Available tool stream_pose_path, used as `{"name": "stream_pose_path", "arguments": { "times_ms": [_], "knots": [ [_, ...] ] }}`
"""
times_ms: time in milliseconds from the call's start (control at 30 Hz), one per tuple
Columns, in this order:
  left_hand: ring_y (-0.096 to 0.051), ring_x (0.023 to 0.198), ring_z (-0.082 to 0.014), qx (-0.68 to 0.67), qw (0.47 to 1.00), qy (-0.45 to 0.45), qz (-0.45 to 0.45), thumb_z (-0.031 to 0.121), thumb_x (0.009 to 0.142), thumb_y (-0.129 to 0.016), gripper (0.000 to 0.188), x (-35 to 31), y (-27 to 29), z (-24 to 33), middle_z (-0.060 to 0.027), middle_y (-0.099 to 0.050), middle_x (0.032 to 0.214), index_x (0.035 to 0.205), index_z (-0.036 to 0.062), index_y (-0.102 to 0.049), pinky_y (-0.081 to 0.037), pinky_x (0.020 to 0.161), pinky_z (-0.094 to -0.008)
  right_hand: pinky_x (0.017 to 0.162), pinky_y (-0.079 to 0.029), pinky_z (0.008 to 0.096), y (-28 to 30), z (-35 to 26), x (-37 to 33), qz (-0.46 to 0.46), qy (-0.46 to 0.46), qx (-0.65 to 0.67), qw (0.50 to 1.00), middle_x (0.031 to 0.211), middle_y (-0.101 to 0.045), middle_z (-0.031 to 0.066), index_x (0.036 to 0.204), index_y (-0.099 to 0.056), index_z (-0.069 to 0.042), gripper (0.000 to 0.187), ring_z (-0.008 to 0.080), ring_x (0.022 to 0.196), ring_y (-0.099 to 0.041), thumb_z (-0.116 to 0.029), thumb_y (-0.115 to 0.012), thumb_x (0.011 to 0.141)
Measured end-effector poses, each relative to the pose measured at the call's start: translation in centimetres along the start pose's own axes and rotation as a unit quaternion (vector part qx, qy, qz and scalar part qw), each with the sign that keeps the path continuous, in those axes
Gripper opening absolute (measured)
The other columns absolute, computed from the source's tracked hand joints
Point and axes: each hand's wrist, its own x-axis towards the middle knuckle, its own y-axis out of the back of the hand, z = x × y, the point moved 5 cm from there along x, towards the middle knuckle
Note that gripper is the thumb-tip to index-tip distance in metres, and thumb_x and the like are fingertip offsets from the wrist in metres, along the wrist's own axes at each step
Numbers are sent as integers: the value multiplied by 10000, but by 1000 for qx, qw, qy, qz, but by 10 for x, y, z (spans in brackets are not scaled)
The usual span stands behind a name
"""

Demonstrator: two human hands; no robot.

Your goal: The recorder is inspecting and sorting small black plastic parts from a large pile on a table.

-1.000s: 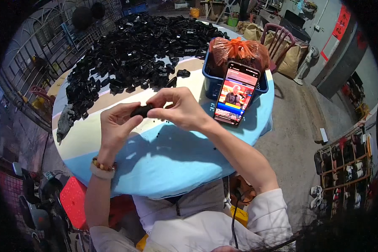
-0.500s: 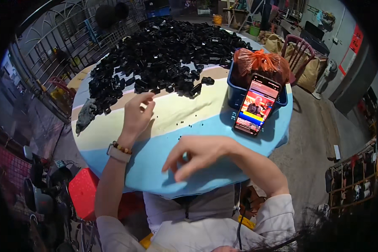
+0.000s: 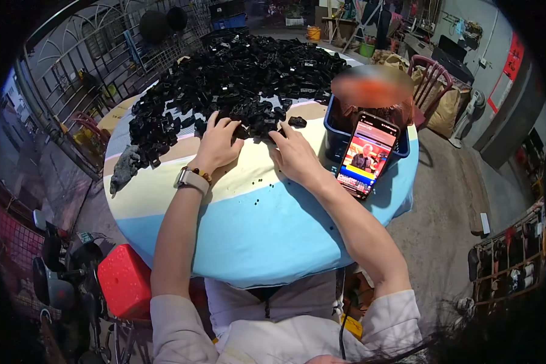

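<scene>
A wide heap of small black plastic parts (image 3: 236, 79) covers the far half of a round table with a striped tablecloth (image 3: 255, 242). My left hand (image 3: 217, 144), wearing a watch and a beaded bracelet, reaches its spread fingers onto the heap's near edge. To its right, my right hand (image 3: 296, 153) lies with its fingertips against the same edge, fingers outstretched. Several pieces sit between the two hands. Neither hand visibly grips a piece, though some fingertips blend into the dark parts.
A phone (image 3: 367, 156) with a lit screen leans on a blue basket (image 3: 404, 148) holding a reddish plastic bag (image 3: 394, 115). A grey crumpled glove or cloth (image 3: 125, 170) lies at the table's left edge. Tiny black bits dot the cloth. A red stool (image 3: 124, 282) stands lower left.
Both hands have moved forward to the heap's near edge. My right hand has swung up from the near part of the cloth. Some pieces there have bunched between the hands.
</scene>
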Motion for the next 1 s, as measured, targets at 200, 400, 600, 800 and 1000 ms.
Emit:
{"name": "stream_pose_path", "arguments": {
  "times_ms": [200,400,600,800,1000],
  "knots": [
    [-501,1147,-360,-106,988,-99,-47,77,779,-653,349,-28,20,26,-171,-568,1157,1122,25,-616,-428,983,-404,837,-478,427,0,1,-5,-19,-11,43,999,1059,-583,178,1025,-626,-28,262,370,952,-574,-103,-699,785],
    [-516,1149,-313,-192,961,-153,-129,-81,681,-669,433,-79,58,75,-144,-559,1193,1103,-4,-618,-439,978,-370,774,-486,427,12,-22,-5,-16,6,91,996,952,-567,186,876,-596,-6,226,369,888,-576,-130,-736,749],
    [-621,1004,-272,-200,965,-167,-32,-87,742,-660,383,-94,65,71,-153,-610,1122,1116,-15,-618,-519,844,-326,706,-505,426,12,-35,-8,17,22,134,991,933,-573,196,988,-566,-16,224,386,816,-602,-94,-674,808],
    [-616,1053,-185,-361,932,-16,36,-72,861,-579,329,-94,63,46,-119,-641,1108,1188,-38,-574,-517,884,-313,664,-505,439,17,-40,-10,4,40,154,987,819,-632,182,1055,-562,-17,168,373,762,-627,-66,-578,895],
    [-613,1025,-165,-522,852,31,12,57,966,-519,293,-95,58,35,-117,-640,1100,1247,-24,-522,-501,903,-302,653,-520,350,18,-48,-10,-65,2,279,958,819,-629,145,1047,-570,6,233,240,733,-655,-53,-659,839]
  ]
}}
